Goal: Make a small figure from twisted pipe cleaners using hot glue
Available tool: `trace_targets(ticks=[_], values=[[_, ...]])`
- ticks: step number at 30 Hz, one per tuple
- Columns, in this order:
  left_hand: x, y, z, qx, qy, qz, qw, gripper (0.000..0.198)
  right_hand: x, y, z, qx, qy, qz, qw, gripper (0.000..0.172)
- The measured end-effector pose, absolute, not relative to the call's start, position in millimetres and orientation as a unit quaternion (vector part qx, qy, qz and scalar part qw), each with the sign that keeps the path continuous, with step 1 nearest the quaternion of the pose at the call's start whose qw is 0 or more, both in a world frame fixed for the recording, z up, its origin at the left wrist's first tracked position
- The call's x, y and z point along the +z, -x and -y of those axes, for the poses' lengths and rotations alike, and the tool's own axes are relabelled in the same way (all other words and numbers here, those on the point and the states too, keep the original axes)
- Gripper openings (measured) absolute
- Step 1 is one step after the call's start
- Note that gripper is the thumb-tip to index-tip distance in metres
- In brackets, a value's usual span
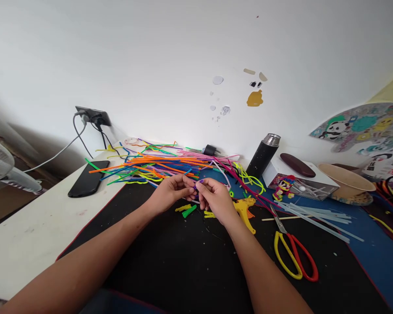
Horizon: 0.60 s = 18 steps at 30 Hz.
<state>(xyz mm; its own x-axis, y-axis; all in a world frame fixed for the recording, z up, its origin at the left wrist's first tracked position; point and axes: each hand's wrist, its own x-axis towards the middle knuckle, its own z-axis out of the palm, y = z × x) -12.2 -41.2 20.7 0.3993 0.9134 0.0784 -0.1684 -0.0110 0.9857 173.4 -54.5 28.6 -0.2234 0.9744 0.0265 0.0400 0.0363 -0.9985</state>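
Observation:
Over the black mat (170, 261), my left hand (172, 192) and my right hand (215, 198) meet with fingers pinched. Between their fingertips is a small purple piece (195, 186), which looks like pipe cleaner; most of it is hidden by the fingers. Just below lie a short folded green pipe cleaner piece (189, 211) and a yellow one (183, 208). Another yellow piece (209, 214) is by my right hand. A yellow glue gun (245, 211) lies to the right, partly behind my right wrist.
Many coloured pipe cleaners (163, 162) are heaped behind my hands. Scissors (294, 255) and clear glue sticks (323, 220) lie to the right. A black flask (263, 157) stands near a white box (301, 181). A phone (89, 179) rests at the left.

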Motion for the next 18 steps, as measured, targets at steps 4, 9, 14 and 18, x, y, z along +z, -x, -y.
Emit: trace_targets(ticks=[4, 9, 14, 18], values=[[20, 16, 38, 0.43, -0.595, -0.359, 0.576, 0.038, 29, -176, 53, 0.531, 0.437, 0.566, 0.455, 0.035], [22, 23, 38, 0.304, -0.734, -0.44, 0.42, 0.026, 33, -181, 50, 0.522, 0.44, 0.534, 0.498, 0.033], [29, 22, 46, 0.155, -0.852, -0.427, 0.259, 0.018, 34, -183, 50, 0.509, 0.451, 0.536, 0.5, 0.034], [30, 18, 50, 0.118, -0.88, -0.403, 0.221, 0.023, 31, -182, 50, 0.512, 0.45, 0.55, 0.483, 0.034]])
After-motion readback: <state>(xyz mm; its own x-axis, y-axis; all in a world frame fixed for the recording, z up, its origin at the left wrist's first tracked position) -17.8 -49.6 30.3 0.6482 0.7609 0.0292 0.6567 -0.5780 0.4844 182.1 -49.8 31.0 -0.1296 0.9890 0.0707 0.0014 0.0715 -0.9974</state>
